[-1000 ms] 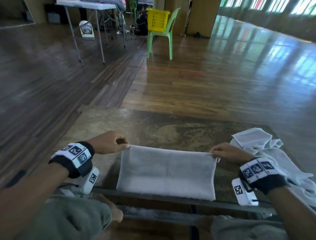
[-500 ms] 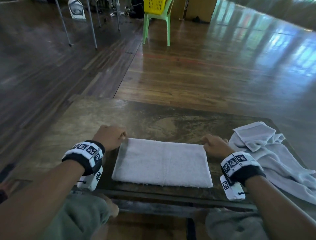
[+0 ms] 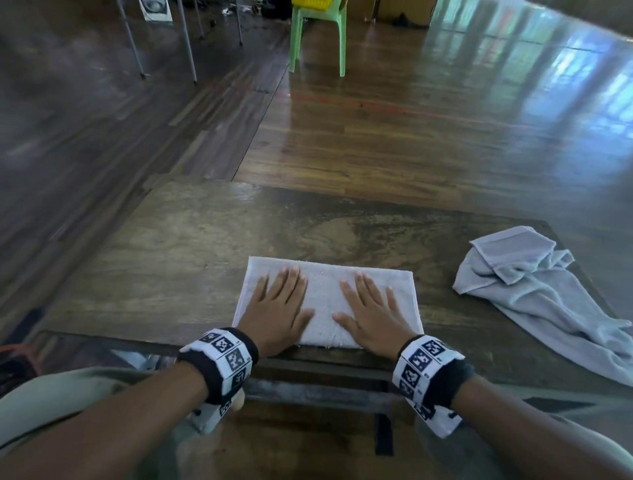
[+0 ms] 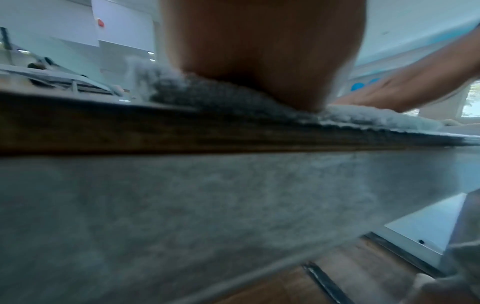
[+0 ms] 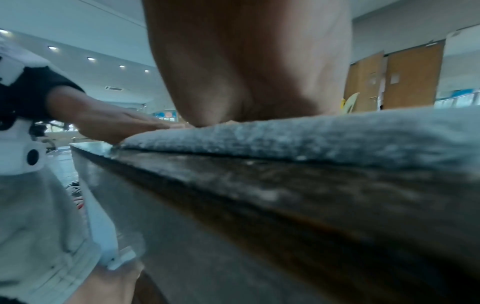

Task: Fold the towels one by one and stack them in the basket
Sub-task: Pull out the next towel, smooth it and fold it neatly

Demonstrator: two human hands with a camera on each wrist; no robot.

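- A person's left hand [image 3: 279,308] and right hand [image 3: 371,310] lie palm-down, side by side, on a pale grey, nubbly terry towel folded into a flat rectangle [image 3: 325,291] near the front edge of a worn, mottled brown wooden tabletop [image 3: 191,260].
- Both hands are flat, with fingers straight and slightly spread; they press on the cloth and grip nothing, thumbs pointing toward each other across a bare strip of towel.
- The left wrist view shows the heel of the left hand [image 4: 262,55] sinking into the fuzzy pile of the folded towel [image 4: 233,98], which lies just behind the table's dark wooden edge [image 4: 155,131].
- The right wrist view shows the right hand's heel [image 5: 249,67] resting on the thick, looped edge of the towel [image 5: 311,139], with the left hand [image 5: 111,125] flat on the same cloth further along.
- Each wrist carries a black band wrapped with white, black-patterned marker squares [image 3: 222,359].
- A second pale grey towel, unfolded and rumpled into soft ridges [image 3: 534,301], lies well apart at the table's right side, one end trailing to the near right edge.
- Beyond the table stretches a glossy plank floor [image 3: 394,130], where a light green plastic chair [image 3: 317,41] stands; a yellow lattice-walled plastic basket [image 3: 310,2] sits on its seat, only its lower edge in frame.
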